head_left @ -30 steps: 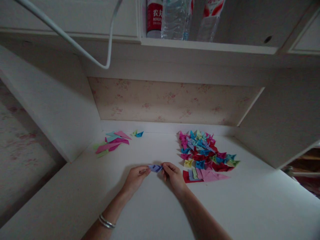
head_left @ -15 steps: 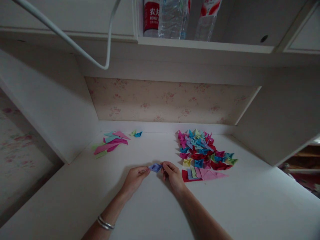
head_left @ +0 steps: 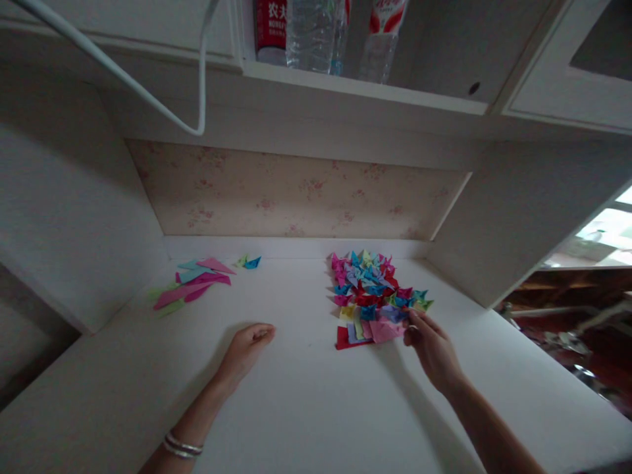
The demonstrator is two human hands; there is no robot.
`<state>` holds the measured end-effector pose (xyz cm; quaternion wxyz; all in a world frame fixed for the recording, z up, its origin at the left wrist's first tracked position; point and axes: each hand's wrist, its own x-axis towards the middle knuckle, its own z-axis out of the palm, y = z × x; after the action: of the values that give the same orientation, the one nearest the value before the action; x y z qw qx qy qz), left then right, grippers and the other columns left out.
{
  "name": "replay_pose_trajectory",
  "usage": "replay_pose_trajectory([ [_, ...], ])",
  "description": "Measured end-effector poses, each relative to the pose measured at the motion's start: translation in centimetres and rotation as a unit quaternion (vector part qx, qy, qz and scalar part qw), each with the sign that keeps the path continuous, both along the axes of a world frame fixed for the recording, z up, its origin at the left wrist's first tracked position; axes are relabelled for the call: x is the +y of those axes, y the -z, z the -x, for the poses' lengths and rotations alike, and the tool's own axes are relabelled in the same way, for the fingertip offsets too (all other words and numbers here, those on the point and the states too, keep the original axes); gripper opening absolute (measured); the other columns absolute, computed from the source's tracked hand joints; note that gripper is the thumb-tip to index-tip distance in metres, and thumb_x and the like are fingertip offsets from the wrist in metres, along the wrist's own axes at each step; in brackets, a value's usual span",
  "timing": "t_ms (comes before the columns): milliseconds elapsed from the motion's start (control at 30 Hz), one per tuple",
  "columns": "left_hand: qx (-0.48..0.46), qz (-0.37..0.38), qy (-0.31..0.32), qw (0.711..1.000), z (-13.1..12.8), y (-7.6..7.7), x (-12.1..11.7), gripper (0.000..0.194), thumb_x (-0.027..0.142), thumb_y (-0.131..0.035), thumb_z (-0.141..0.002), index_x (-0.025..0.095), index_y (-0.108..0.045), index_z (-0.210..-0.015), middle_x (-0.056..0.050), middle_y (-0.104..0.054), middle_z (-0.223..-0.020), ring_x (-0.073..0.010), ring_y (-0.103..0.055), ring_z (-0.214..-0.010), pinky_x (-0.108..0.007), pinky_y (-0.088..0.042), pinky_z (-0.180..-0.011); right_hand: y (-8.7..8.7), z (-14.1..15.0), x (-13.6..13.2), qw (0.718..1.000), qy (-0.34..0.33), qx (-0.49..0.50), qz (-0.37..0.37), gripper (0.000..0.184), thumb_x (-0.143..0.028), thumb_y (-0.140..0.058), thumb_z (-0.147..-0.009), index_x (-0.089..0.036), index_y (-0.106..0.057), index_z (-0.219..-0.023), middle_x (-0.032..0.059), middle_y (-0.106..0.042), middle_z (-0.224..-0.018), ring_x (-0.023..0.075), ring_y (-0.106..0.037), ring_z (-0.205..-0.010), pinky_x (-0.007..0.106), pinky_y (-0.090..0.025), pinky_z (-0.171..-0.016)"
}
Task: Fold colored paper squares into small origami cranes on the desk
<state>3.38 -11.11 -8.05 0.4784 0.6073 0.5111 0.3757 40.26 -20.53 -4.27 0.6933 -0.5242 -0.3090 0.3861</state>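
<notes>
My right hand (head_left: 432, 345) pinches a purple origami piece (head_left: 392, 313) at its right end, over the front right of a colourful cluster of folded paper pieces (head_left: 368, 276). Just below it lie flat folded papers (head_left: 385, 330) in pink, green, lilac and red; whether the purple piece rests on the cluster I cannot tell. My left hand (head_left: 247, 349) is at the middle of the white desk, fingers curled together, with nothing visible in them. Silver bangles (head_left: 182, 446) circle the left wrist.
Long folded paper strips (head_left: 192, 283) in pink, teal and green lie at the back left. Beside them sit a small blue piece (head_left: 253, 263) and a green one. Overhead are a shelf with plastic bottles (head_left: 310, 36) and a hanging white cable (head_left: 197, 125). Side panels flank the desk.
My right hand has carried the purple origami piece right, from between both hands to the cluster. My left hand has let go of it and stays near the middle. The view has shifted right.
</notes>
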Motion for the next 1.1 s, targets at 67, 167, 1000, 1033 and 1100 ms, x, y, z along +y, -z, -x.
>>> replay_pose_trajectory([
  [67, 0.005, 0.002, -0.002, 1.0, -0.1, 0.1, 0.1, 0.036, 0.047, -0.063, -0.072, 0.016, -0.071, -0.09, -0.006, -0.073, -0.093, -0.022, -0.065, -0.089, -0.029, -0.047, -0.083, 0.4, -5.3, -0.9, 0.997, 0.065, -0.033, 0.021, 0.034, -0.042, -0.076, -0.065, -0.018, -0.067, -0.088, -0.001, -0.059, -0.07, 0.0082, -0.05, -0.048, 0.02, -0.04, -0.042],
  [167, 0.013, -0.002, 0.002, 1.0, -0.1, 0.3, 0.2, 0.036, 0.047, -0.062, -0.073, 0.016, -0.071, -0.091, -0.006, -0.073, -0.093, -0.022, -0.065, -0.089, -0.029, -0.047, -0.083, 1.7, -12.0, -1.8, 0.982, 0.136, -0.097, 0.087, 0.041, -0.045, -0.075, -0.061, -0.017, -0.066, -0.09, 0.0003, -0.061, -0.07, 0.0096, -0.052, -0.047, 0.022, -0.044, -0.043],
  [1000, 0.028, -0.004, -0.007, 1.0, 0.1, 1.1, 0.6, 0.037, 0.049, -0.061, -0.073, 0.018, -0.07, -0.091, -0.006, -0.072, -0.091, -0.0219, -0.064, -0.089, -0.029, -0.046, -0.082, 4.4, -16.3, 1.9, 0.944, 0.099, -0.218, 0.227, 0.047, -0.045, -0.065, -0.064, -0.014, -0.064, -0.099, 0.005, -0.063, -0.072, 0.0101, -0.047, -0.042, 0.022, -0.032, -0.035],
  [1033, 0.028, -0.003, -0.007, 1.0, 0.1, 1.1, 0.6, 0.037, 0.049, -0.061, -0.073, 0.017, -0.07, -0.091, -0.006, -0.073, -0.09, -0.0217, -0.064, -0.088, -0.029, -0.046, -0.081, 4.4, -16.3, 1.7, 0.945, 0.107, -0.212, 0.225, 0.049, -0.046, -0.065, -0.064, -0.014, -0.064, -0.1, 0.0047, -0.063, -0.071, 0.0099, -0.047, -0.042, 0.022, -0.032, -0.036],
  [1100, 0.029, -0.006, -0.006, 1.0, 0.1, 0.9, 0.6, 0.036, 0.048, -0.061, -0.073, 0.017, -0.07, -0.09, -0.005, -0.073, -0.088, -0.0212, -0.064, -0.085, -0.028, -0.046, -0.079, 4.5, -16.2, 1.5, 0.947, 0.118, -0.202, 0.218, 0.05, -0.047, -0.066, -0.063, -0.014, -0.062, -0.101, 0.0036, -0.062, -0.068, 0.0098, -0.046, -0.042, 0.022, -0.033, -0.037],
])
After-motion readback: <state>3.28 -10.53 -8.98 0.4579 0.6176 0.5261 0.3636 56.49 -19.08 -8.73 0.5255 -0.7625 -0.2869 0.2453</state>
